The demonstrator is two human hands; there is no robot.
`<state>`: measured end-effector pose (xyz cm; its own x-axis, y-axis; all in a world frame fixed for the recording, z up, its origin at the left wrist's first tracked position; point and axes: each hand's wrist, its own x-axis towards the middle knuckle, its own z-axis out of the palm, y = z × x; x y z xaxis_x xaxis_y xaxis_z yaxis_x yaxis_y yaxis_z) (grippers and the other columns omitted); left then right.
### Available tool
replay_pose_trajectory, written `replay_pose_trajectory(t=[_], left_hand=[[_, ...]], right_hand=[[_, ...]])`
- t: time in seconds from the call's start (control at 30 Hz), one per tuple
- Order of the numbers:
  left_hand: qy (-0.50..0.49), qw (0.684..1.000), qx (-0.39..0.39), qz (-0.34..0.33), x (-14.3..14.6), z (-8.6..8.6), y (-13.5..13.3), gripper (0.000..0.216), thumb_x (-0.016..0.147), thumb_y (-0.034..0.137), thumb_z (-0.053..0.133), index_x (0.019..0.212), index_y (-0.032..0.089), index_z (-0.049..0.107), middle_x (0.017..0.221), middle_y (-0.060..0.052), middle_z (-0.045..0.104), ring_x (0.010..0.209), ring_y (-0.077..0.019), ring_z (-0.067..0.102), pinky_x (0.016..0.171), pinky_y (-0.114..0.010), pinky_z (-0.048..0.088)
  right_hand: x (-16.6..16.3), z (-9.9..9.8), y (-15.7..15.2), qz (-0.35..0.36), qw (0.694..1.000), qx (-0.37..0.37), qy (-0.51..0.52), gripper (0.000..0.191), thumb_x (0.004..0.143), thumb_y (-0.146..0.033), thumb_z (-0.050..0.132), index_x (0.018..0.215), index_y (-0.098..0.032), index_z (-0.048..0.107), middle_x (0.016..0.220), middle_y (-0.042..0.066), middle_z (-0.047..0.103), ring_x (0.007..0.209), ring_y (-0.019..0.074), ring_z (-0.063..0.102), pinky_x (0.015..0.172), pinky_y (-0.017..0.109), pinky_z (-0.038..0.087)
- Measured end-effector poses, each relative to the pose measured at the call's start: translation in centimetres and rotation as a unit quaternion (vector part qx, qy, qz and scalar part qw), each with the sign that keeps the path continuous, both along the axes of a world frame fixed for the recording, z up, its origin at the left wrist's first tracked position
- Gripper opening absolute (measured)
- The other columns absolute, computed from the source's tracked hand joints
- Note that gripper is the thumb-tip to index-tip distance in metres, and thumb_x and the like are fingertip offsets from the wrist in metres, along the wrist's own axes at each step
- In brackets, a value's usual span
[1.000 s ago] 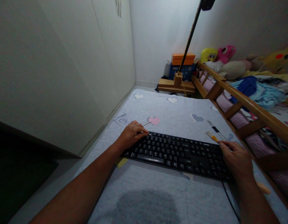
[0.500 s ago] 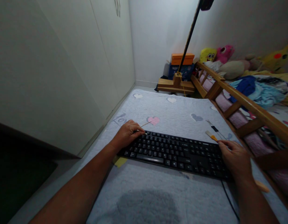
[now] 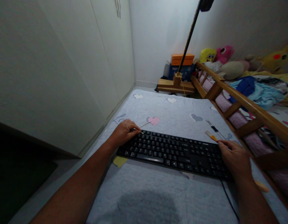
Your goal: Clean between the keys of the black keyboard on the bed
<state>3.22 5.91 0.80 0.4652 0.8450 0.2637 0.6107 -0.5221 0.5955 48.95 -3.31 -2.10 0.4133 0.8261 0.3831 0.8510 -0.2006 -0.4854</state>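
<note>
Left hand (image 3: 124,132) has shifted leftward along one keyboard (image 3: 171,152).

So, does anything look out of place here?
Nothing looks spilled or damaged. A stray yellow scrap lies at the near left corner of the computer keyboard, and blue fabric beyond the wooden rail is untidily crumpled.

The keyboard (image 3: 175,153) is black with pale key markings; the blue-grey cloth (image 3: 157,109) bears white, grey and pink hearts. The brush (image 3: 213,137) shows orange, the flat scrap (image 3: 120,161) yellow.
</note>
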Motion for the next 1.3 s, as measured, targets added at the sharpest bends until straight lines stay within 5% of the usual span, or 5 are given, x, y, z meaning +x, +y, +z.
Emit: replay_pose_trajectory(t=[1.3], left_hand=[[0.031,0.997,-0.01,0.07,-3.5,0.0,1.1,0.014,0.083,0.028,0.066,0.08,0.02,0.077,0.081,-0.004,0.072,0.082,-0.0197,0.064,0.076,-0.032,0.049]], right_hand=[[0.4,-0.4,0.2,0.005,1.0,0.002,-0.006,0.035,0.078,-0.049,0.049,0.08,-0.022,0.071,0.092,0.011,0.073,0.092,0.0305,0.066,0.087,0.046,0.049]])
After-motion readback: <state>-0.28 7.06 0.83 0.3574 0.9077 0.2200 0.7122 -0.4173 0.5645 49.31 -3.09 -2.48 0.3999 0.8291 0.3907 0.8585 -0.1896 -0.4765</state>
